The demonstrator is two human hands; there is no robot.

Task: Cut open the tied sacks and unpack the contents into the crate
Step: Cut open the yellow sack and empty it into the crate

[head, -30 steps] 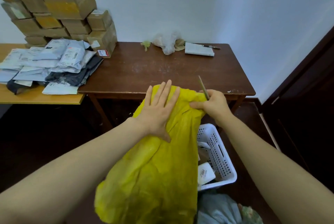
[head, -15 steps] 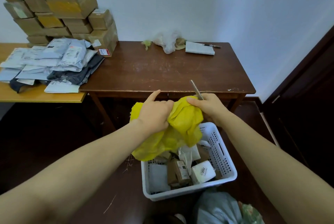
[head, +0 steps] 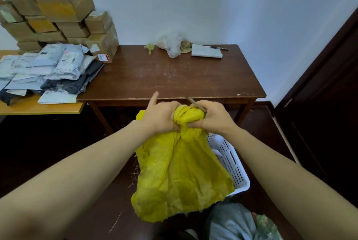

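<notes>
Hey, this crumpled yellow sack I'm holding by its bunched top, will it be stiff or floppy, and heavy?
Probably floppy: the crumpled yellow sack hangs in loose folds below the left hand and right hand gripping its bunched top. Likely light, since it drapes flat with no bulge.

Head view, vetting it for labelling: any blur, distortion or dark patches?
Head view: the wide lens swells the forearms at the bottom corners; a raised finger of the left hand is smeared; under the table is dim; the yellow sack shows no glare.
</notes>
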